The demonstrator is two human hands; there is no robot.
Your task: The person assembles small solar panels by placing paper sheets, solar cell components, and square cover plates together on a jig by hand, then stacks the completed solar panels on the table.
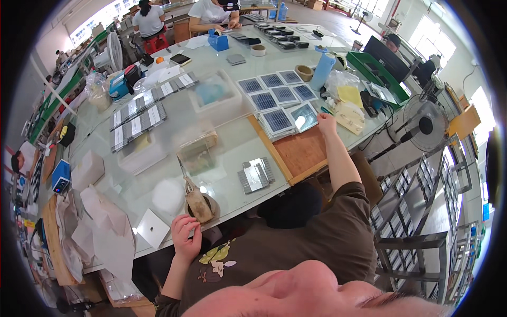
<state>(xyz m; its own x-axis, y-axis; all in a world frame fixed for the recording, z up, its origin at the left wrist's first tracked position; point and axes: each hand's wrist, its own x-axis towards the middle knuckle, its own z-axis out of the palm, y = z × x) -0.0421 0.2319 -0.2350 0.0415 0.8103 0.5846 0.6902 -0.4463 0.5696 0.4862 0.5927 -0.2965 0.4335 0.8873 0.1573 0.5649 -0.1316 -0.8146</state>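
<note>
On the right side of the table my right hand (327, 124) is closed at the corner of a small solar panel (305, 117), which reflects light. More small solar panels (277, 121) with blue cells and pale borders lie in rows beside it. My left hand (186, 236) rests at the table's front edge, its fingers curled; what they hold, if anything, is hidden. Just beyond it is a worn tan block-like thing (199, 205) with a thin metal rod. Stacked grey strips (256, 176) lie between my two arms.
A reddish-brown board (301, 153) with a wooden edge borders the panels. Translucent plastic boxes (216, 98) stand mid-table. Beyond are a blue bottle (323, 71), tape rolls and a green tray (377, 79). A standing fan (425, 124) is at right. Another person (214, 16) works across the table.
</note>
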